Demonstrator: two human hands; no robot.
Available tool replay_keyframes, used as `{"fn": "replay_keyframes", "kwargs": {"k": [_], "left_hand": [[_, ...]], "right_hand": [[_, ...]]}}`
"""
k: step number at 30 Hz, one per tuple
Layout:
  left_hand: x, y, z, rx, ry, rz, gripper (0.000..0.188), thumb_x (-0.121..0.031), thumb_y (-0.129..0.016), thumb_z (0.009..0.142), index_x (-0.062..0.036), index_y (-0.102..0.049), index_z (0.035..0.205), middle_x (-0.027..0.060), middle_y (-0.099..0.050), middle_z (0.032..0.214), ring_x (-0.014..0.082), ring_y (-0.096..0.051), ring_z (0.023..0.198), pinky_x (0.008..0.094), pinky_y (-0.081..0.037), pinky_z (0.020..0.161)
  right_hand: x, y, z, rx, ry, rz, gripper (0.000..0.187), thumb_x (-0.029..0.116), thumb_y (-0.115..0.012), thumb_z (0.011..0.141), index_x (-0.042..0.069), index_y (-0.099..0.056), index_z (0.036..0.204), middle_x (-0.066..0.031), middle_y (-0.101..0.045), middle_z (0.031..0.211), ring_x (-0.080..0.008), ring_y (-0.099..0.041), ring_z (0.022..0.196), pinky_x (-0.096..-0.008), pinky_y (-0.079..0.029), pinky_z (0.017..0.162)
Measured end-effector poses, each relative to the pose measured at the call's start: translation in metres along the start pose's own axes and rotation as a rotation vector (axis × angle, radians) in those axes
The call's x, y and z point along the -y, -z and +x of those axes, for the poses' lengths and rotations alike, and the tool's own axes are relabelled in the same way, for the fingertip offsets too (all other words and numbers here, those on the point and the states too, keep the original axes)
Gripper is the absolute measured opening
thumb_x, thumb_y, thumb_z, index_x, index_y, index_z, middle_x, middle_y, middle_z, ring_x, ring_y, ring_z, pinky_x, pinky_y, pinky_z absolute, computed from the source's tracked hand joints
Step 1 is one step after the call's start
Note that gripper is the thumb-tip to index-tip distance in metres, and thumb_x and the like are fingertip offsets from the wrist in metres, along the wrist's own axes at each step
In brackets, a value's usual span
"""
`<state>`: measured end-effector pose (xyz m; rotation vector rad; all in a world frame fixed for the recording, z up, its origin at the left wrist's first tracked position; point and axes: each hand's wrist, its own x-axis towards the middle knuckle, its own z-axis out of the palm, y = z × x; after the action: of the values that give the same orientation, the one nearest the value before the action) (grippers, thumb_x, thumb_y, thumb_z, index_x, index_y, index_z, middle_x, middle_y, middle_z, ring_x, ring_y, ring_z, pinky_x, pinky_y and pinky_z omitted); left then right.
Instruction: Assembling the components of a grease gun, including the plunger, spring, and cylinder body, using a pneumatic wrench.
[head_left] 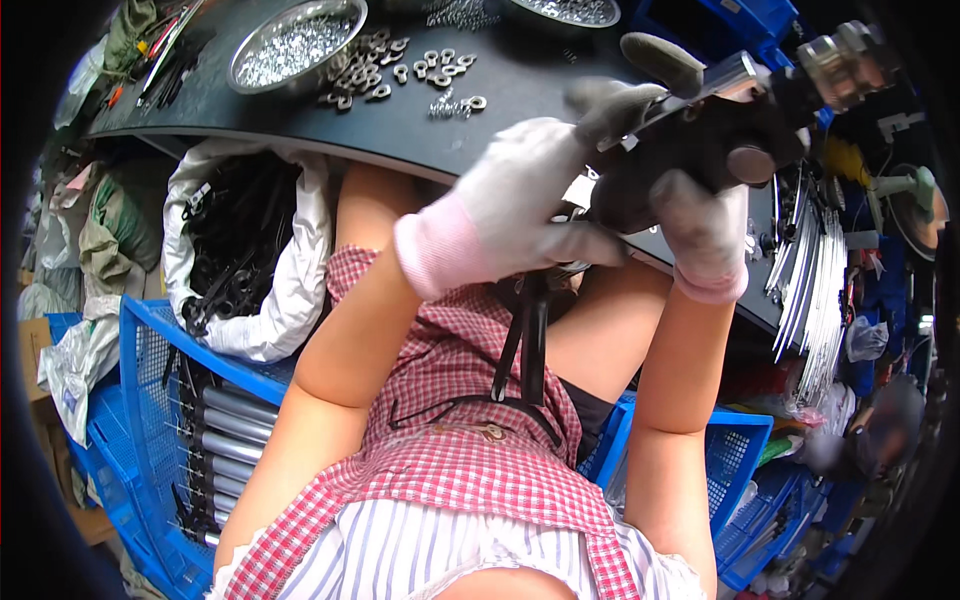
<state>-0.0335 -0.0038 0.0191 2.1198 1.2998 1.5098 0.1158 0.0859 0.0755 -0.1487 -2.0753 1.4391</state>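
Observation:
Both my hands wear white gloves with grey-coated fingers and pink cuffs. My left hand [520,195] is closed at the bench's front edge, thumb and fingers bent round a part that I cannot make out. Just right of it, my right hand [705,225] is closed against the underside of a dark tool-like device [640,190] with silver cylindrical parts. Its fingers are blurred and partly hidden. The device's silver stepped end [845,65] points to the upper right. Below my left hand, black tubes [533,345] hang down over my lap.
On the dark workbench [450,130] stand a metal bowl [295,50] of small shiny parts, several loose metal rings [435,68] and a second bowl [570,10]. A white sack [300,230] of black parts and a blue crate [150,310] of silver tubes stand left. Thin metal rods [810,290] hang at right.

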Motion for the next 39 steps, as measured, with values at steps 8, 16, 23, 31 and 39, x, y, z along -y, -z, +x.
{"fn": "replay_keyframes", "kwargs": {"k": [8, 16, 23, 31, 39], "left_hand": [[0.024, -0.059, -0.063, -0.206, 0.300, -0.090, 0.066, -0.041, -0.084, 0.053, -0.0066, -0.058, 0.103, 0.0134, -0.062, 0.093, 0.0350, -0.059, 0.091, 0.0455, -0.043, 0.091], [0.026, -0.066, -0.063, -0.339, 0.210, -0.072, 0.063, -0.024, -0.085, 0.046, -0.0064, -0.059, 0.100, 0.0121, -0.063, 0.092, 0.0337, -0.059, 0.082, 0.0421, -0.046, 0.081], [0.030, -0.070, -0.066, -0.386, 0.230, -0.068, 0.062, -0.025, -0.085, 0.047, -0.0073, -0.059, 0.101, 0.0109, -0.063, 0.093, 0.0313, -0.059, 0.080, 0.0412, -0.047, 0.079], [0.028, -0.075, -0.066, -0.422, 0.210, -0.003, 0.059, -0.025, -0.084, 0.049, -0.0092, -0.059, 0.101, 0.0074, -0.064, 0.091, 0.0295, -0.060, 0.080, 0.0412, -0.047, 0.080], [0.027, -0.074, -0.068, -0.429, 0.219, -0.018, 0.059, -0.026, -0.083, 0.049, -0.0097, -0.059, 0.100, 0.0073, -0.063, 0.090, 0.0295, -0.059, 0.080, 0.0415, -0.047, 0.082]], "right_hand": [[-0.039, 0.006, 0.007, 0.352, 0.281, 0.530, 0.074, 0.020, -0.071, 0.081, -0.002, -0.033, 0.141, -0.0174, -0.052, 0.113, -0.0338, -0.062, 0.096, -0.0397, -0.055, 0.079], [-0.014, -0.005, -0.022, 0.047, 0.116, 0.331, 0.072, 0.024, -0.062, 0.084, 0.001, -0.029, 0.144, -0.0195, -0.052, 0.122, -0.0315, -0.058, 0.090, -0.0398, -0.052, 0.074], [-0.010, -0.005, -0.022, 0.123, 0.158, 0.304, 0.068, 0.027, -0.060, 0.082, 0.005, -0.037, 0.142, -0.0127, -0.052, 0.114, -0.0136, -0.048, 0.067, -0.0306, -0.040, 0.060], [-0.005, -0.018, -0.015, 0.107, 0.087, 0.241, 0.041, 0.028, -0.058, 0.080, 0.009, -0.050, 0.115, -0.0021, -0.047, 0.086, -0.0096, -0.043, 0.060, -0.0277, -0.036, 0.060], [-0.011, -0.010, -0.016, 0.064, 0.039, 0.363, 0.035, 0.026, -0.057, 0.080, 0.010, -0.053, 0.110, -0.0010, -0.047, 0.080, -0.0098, -0.040, 0.058, -0.0275, -0.032, 0.058]]}}
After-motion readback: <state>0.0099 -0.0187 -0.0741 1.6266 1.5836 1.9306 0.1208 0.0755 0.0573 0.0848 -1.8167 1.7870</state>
